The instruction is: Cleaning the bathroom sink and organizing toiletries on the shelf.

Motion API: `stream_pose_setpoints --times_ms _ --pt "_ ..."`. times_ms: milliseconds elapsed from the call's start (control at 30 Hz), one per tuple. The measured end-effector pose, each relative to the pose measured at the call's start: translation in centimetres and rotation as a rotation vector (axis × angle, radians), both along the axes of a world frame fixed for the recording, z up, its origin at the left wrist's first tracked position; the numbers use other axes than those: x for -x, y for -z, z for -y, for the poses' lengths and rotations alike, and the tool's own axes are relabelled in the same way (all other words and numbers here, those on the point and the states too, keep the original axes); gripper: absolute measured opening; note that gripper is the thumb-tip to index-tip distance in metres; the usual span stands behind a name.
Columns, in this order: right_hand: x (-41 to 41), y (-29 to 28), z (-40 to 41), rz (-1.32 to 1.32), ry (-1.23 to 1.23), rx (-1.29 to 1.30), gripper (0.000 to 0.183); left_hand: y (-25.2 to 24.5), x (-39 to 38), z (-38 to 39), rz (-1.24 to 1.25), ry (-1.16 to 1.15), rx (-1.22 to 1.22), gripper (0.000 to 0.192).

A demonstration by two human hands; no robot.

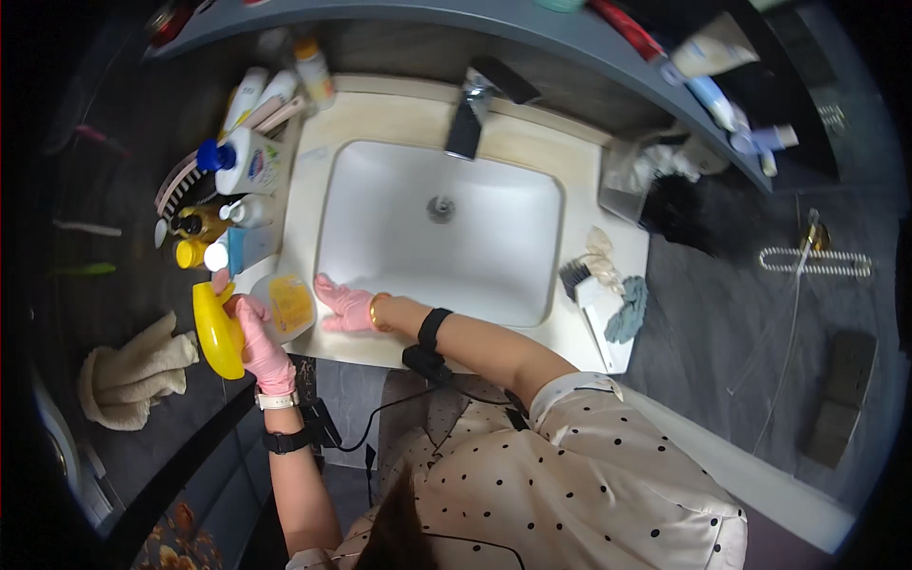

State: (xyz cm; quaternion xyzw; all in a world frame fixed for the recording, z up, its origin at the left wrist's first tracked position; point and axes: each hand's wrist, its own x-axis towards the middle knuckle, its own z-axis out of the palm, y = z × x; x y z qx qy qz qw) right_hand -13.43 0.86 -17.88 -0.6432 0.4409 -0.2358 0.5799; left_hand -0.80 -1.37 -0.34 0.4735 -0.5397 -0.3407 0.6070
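Observation:
My left hand (260, 342), in a pink glove, grips the neck of a spray bottle (291, 305) with a yellow trigger head and an orange label. The bottle is at the counter's left front corner. My right hand (347, 308), also in a pink glove, lies at the left front rim of the white sink basin (442, 271), fingers spread slightly and pointing left, close to the bottle; it appears to hold nothing. The drain (441, 209) shows in the basin, below a black and chrome faucet (470, 114).
A pump bottle (249, 162), a blue tube (249, 248) and other toiletries crowd the left side. On the right counter lie a brush (576, 279), a white dustpan-like tool (598, 324) and a grey-green cloth (628, 310). A towel (139, 374) hangs left; a shelf (427, 16) runs along the back.

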Motion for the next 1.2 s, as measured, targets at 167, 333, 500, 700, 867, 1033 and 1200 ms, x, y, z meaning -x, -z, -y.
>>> stream_pose_setpoints --times_ms 167,333,500,700,867,1033,1200 --pt "3.7 -3.0 -2.0 -0.236 -0.281 -0.093 0.065 -1.0 0.6 -0.4 -0.018 0.023 -0.025 0.038" --pt "12.1 -3.9 -8.6 -0.554 -0.095 -0.260 0.069 -0.6 -0.3 -0.5 0.037 0.032 -0.033 0.037" --pt "26.8 0.3 -9.0 -1.762 -0.252 -0.305 0.094 -1.6 1.2 -0.6 -0.003 0.048 -0.040 0.037" --pt "27.9 -2.2 -3.4 -1.802 0.297 -0.266 0.102 -0.9 -0.1 -0.5 0.002 0.029 -0.037 0.036" --pt "24.3 3.1 -3.6 -1.319 0.337 -0.257 0.093 -0.9 0.8 -0.3 0.008 0.037 -0.012 0.036" --pt "27.9 2.1 -3.5 -1.549 0.660 -0.068 0.085 -0.8 0.2 -0.3 0.029 0.010 -0.041 0.038" --pt "27.7 2.0 -0.8 -1.018 0.670 -0.195 0.059 0.0 -0.2 -0.1 0.014 0.031 -0.012 0.039"
